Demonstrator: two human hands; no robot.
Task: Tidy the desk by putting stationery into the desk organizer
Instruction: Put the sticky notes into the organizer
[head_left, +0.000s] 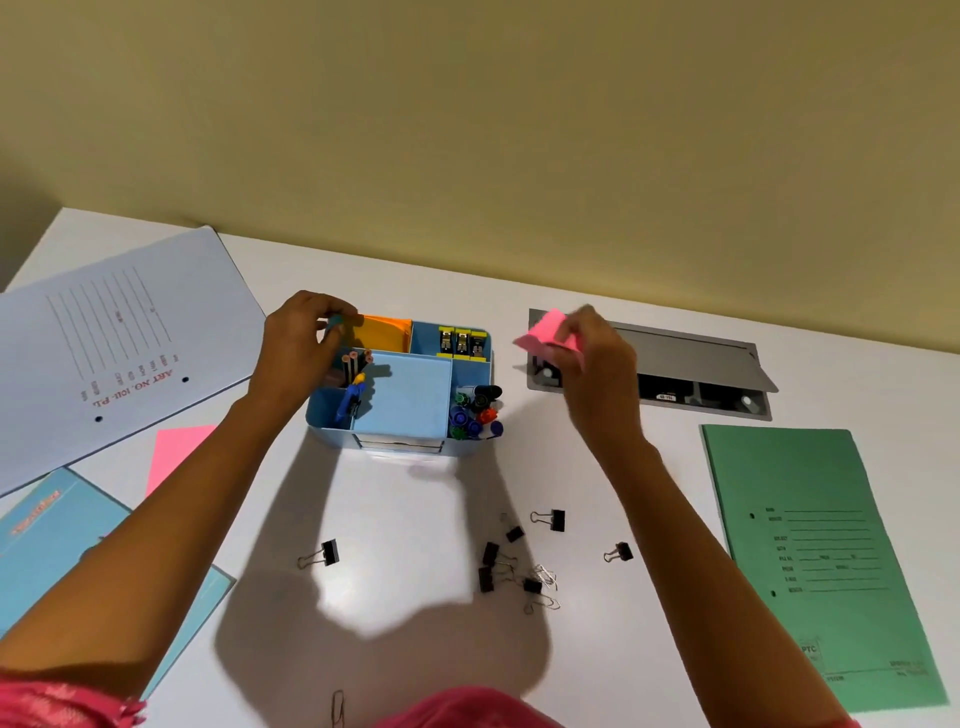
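Note:
A light blue desk organizer (400, 397) stands at the middle of the white desk. It holds orange sticky notes (384, 332), pencils (354, 364), staplers (462, 342) and markers (475, 410). My left hand (298, 345) grips the organizer's back left corner beside the orange notes. To the right of the organizer, my right hand (592, 358) pinches a pink sticky note pad (545, 332) in the air. Several black binder clips (491, 553) and wire paper clips (545, 577) lie scattered on the desk in front of the organizer.
A white folder (104, 343) and a blue booklet (57, 540) lie at the left, a pink sheet (176, 452) between them. A green folder (815, 561) lies at the right. A grey cable hatch (675, 364) sits open behind my right hand. One paper clip (337, 706) lies near the front edge.

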